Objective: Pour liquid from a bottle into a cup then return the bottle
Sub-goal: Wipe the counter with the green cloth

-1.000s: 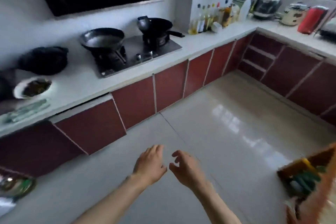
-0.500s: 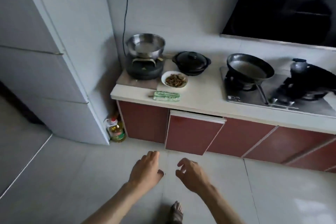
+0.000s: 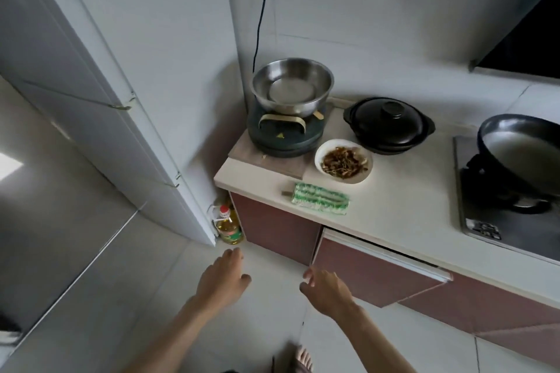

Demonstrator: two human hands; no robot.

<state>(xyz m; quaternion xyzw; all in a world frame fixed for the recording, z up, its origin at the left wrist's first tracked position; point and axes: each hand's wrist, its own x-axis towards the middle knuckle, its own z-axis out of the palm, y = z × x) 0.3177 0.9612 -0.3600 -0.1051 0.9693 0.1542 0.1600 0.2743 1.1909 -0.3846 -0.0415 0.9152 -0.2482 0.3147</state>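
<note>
While the bottle (image 3: 228,225) stands beside the fridge (image 3: 100,118), left hand (image 3: 222,277) and right hand (image 3: 325,289) empty, grip released.

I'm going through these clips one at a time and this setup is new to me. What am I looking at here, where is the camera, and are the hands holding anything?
There is no machine: a person wears a wide-angle camera on the head, looking forward and down. The left hand and right hand reach out over the floor, both open and holding nothing. An oil bottle stands on the floor between the fridge and the cabinet. On the counter sit a steel bowl on a dark cooker, a black lidded pot, a white dish of food and a green packet. A wok sits on the stove. No cup is in view.
</note>
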